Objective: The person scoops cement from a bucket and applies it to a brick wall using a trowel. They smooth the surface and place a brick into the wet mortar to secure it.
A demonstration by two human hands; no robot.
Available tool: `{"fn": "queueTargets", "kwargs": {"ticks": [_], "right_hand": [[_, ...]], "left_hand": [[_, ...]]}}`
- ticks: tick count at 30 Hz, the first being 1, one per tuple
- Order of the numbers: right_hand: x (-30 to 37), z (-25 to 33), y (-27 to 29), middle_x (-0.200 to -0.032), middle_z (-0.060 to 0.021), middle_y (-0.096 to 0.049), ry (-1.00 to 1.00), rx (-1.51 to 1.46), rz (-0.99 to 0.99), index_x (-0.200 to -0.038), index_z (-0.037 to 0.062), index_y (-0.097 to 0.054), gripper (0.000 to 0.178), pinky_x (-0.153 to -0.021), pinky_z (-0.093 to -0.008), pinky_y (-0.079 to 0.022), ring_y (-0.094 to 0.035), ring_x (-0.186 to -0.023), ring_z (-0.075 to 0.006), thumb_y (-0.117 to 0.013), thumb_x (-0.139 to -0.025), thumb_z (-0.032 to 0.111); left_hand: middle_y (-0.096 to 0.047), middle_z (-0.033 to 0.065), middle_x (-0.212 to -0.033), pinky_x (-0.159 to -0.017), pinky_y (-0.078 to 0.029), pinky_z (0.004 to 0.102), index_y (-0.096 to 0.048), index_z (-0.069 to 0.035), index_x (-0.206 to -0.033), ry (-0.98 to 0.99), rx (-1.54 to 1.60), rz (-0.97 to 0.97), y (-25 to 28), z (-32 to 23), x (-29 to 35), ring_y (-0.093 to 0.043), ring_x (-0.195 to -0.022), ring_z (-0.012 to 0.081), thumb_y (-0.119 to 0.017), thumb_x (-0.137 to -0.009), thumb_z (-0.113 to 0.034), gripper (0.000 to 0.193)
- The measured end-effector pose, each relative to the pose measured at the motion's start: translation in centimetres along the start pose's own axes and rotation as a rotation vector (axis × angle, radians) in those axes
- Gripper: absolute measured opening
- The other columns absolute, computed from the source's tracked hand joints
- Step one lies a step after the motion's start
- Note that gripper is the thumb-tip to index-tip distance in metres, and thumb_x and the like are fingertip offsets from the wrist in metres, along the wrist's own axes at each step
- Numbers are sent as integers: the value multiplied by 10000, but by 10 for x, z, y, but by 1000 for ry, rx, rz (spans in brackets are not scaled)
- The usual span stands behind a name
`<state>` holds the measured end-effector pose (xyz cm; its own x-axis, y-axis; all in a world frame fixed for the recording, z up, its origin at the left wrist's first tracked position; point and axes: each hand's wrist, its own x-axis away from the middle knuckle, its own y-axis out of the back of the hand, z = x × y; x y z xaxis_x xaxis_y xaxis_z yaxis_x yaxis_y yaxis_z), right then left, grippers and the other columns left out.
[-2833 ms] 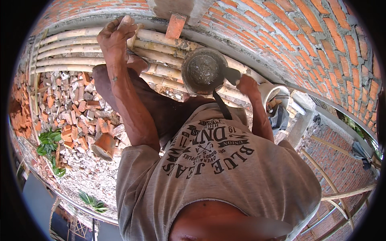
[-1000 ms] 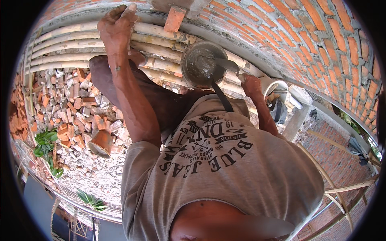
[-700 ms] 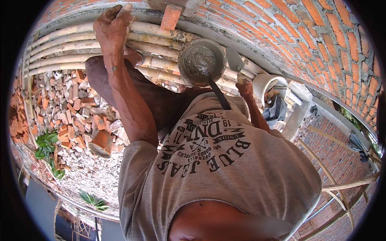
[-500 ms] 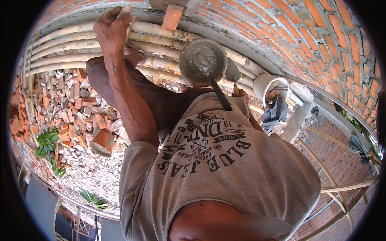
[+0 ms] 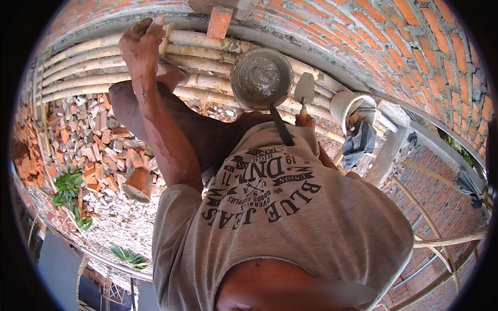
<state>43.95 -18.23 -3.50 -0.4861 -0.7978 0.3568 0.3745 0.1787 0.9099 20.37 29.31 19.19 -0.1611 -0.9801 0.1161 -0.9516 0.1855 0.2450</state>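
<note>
The head camera looks straight down from close above the person's shirt [image 5: 290,217], over bamboo poles [image 5: 93,67].

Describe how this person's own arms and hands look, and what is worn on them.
Both arms are bare: no gloves, watch or rings show. The left hand and its lean, sinewy forearm carry grey dust and specks. Short grey T-shirt sleeves end above the elbows. The right hand is mostly hidden behind the shirt; only the knuckles show.
</note>
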Motion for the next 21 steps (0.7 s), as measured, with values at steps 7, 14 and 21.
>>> {"fn": "queueTargets", "kwargs": {"ticks": [7,14,21], "right_hand": [[0,10,-22,-633,-110,-579,-387,-850,-79,-833,36,-580,251,-429,-378,-449,-562,-467,-233,-634,-736,261],[-10,27,-7,-682,-235,-606,-459,-363,-116,-836,-13,-557,330,-575,-443,-489,-608,-626,-372,-623,-714,286],[-24,39,9,-719,-186,-622,-304,-174,-177,-848,42,-555,285,-630,-437,-496,-627,-714,-352,-591,-766,312]], "left_hand": [[-672,161,-804,-640,-511,247,-591,138,-1045,18,-134,-26,4,12,2,-637,-710,159,-668,-779,-197,434],[-654,191,-903,-687,-503,286,-571,116,-1119,-39,-304,27,-2,9,7,-632,-773,197,-634,-769,-120,427],[-657,185,-817,-692,-480,324,-610,92,-977,-114,-249,-57,-5,6,11,-613,-728,215,-696,-774,-176,348]]}}
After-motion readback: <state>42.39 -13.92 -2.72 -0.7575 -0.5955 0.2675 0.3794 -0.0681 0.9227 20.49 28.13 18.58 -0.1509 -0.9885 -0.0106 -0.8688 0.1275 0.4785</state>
